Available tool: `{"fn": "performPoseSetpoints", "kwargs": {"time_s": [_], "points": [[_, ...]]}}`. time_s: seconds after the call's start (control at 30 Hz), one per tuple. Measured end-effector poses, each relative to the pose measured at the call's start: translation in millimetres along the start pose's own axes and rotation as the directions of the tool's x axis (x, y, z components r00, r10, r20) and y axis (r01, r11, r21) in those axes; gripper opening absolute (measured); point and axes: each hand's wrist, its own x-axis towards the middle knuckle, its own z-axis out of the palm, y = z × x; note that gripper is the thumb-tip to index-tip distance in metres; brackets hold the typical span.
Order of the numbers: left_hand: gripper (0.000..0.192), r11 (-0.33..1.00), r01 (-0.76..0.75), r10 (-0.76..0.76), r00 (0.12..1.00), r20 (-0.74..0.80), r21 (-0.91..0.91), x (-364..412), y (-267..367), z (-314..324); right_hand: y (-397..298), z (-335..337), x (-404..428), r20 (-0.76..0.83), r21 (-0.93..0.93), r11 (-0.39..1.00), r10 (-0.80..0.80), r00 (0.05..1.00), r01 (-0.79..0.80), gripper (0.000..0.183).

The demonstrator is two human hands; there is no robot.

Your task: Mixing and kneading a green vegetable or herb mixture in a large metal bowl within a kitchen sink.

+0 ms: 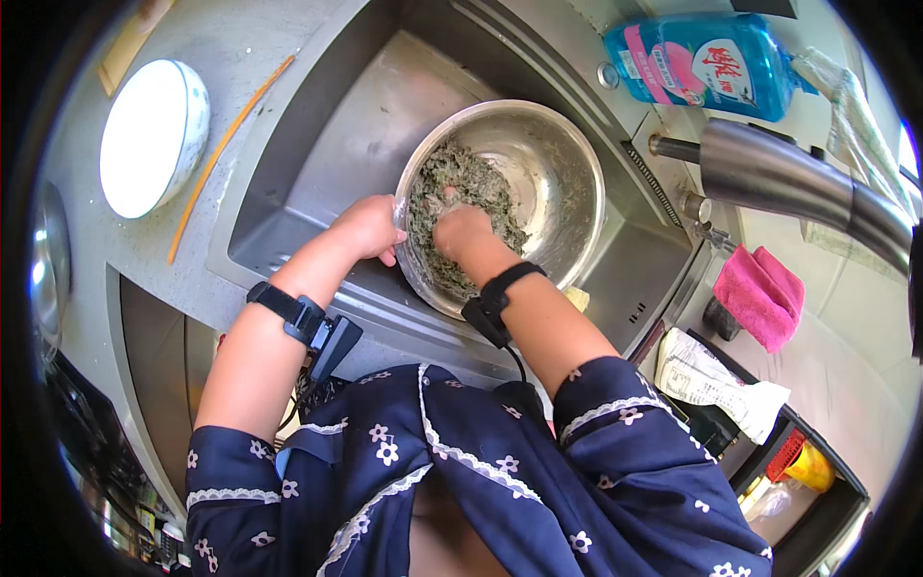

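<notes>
A wide stainless steel bowl (570, 166) rests in the sink, holding a crumbly green-and-whitish mixture (469, 173) heaped toward its left side. My left hand (369, 227) grips the bowl's left rim, with fingertips showing outside the wall. Inside the bowl, my right hand (463, 229) presses into the mixture, its fingers curled and mostly hidden. Whether it has closed on any of the mixture cannot be told. Both wrists wear black straps with small devices.
The steel sink (346, 144) surrounds the bowl. A white bowl (151, 141) and a thin orange-brown strip (223, 155) lie on the left counter. At right are a blue detergent bottle (699, 65), a faucet (779, 166), a pink cloth (761, 296) and a crumpled white packet (714, 375).
</notes>
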Motion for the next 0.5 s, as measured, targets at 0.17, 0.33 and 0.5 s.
{"fn": "performPoseSetpoints", "kwargs": {"time_s": [0.17,0.33,0.5], "points": [[0.018,1.0,0.008,-0.008,0.999,0.034,0.019,-7.6,7.5,-2.2,-8.0,-26.5,-64.2,0.239,0.15,0.988,0.006,0.971,-0.043,0.025],[0.019,1.0,-0.023,0.023,0.998,0.055,-0.001,-5.2,3.9,-2.3,65.0,17.5,-90.7,-0.222,0.898,0.438,0.39,0.894,0.032,0.033],[0.015,0.999,-0.035,0.036,0.999,0.022,-0.003,-3.7,5.7,0.5,85.5,65.4,-59.4,0.236,0.971,-0.162,0.555,0.798,-0.175,0.042]]}}
